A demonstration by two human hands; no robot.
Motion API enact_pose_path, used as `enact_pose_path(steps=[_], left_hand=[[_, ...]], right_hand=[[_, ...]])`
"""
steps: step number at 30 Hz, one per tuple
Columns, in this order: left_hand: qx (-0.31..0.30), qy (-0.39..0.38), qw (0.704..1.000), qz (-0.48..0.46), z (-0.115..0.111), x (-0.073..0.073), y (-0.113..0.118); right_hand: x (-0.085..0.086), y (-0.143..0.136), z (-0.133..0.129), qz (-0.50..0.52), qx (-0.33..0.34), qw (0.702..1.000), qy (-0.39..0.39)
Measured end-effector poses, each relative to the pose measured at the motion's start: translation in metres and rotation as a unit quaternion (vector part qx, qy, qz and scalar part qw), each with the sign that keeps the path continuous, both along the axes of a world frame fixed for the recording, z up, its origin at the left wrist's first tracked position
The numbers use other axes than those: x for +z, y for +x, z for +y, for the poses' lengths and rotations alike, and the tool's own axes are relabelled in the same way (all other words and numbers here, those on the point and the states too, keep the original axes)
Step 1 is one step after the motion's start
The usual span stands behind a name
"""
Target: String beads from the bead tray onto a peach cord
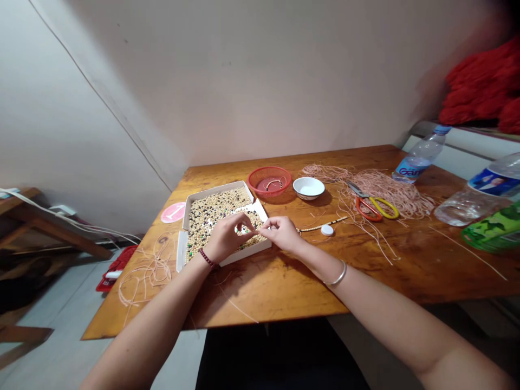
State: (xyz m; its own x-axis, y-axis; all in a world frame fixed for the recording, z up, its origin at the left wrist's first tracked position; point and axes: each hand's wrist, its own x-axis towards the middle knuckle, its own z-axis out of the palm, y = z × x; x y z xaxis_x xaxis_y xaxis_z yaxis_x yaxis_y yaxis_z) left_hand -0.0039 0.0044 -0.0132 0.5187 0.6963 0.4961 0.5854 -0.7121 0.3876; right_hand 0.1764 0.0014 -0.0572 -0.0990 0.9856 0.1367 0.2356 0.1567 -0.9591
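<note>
Both hands meet over the near right side of a shallow white cardboard box [229, 189] filled with small cream, black and green beads [211, 208]. My left hand [229, 233] is closed in a pinch, thumb to forefinger; whatever lies between its fingertips is too small to make out. Right beside it, my right hand [282, 233] pinches too, its fingertips almost touching the left ones. From behind the right hand, a beaded cord [319, 228] runs out to the right over the table, close to a white round cap [327, 230]. The part inside the fingers is hidden.
Behind the box stand a red plastic basket [270, 184] with a short beaded piece and a white bowl [309, 188]. Scissors [374, 206] lie on a heap of pink cords [382, 187]. Bottles [418, 157] stand at the right. Loose cords [148, 268] and a pink disc [173, 212] lie left.
</note>
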Motion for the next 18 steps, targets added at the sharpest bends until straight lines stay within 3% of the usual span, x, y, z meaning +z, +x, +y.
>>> enact_pose_path(steps=[9,18], left_hand=[[0.015,0.019,1.000,0.007,0.0028,0.0008,-0.0012],[0.013,0.034,0.999,0.031,0.0041,0.0000,-0.0023]], right_hand=[[0.0061,-0.0010,-0.0005,0.063,0.021,0.998,-0.015],[0.0068,-0.0011,0.0000,0.058,0.045,0.997,-0.039]])
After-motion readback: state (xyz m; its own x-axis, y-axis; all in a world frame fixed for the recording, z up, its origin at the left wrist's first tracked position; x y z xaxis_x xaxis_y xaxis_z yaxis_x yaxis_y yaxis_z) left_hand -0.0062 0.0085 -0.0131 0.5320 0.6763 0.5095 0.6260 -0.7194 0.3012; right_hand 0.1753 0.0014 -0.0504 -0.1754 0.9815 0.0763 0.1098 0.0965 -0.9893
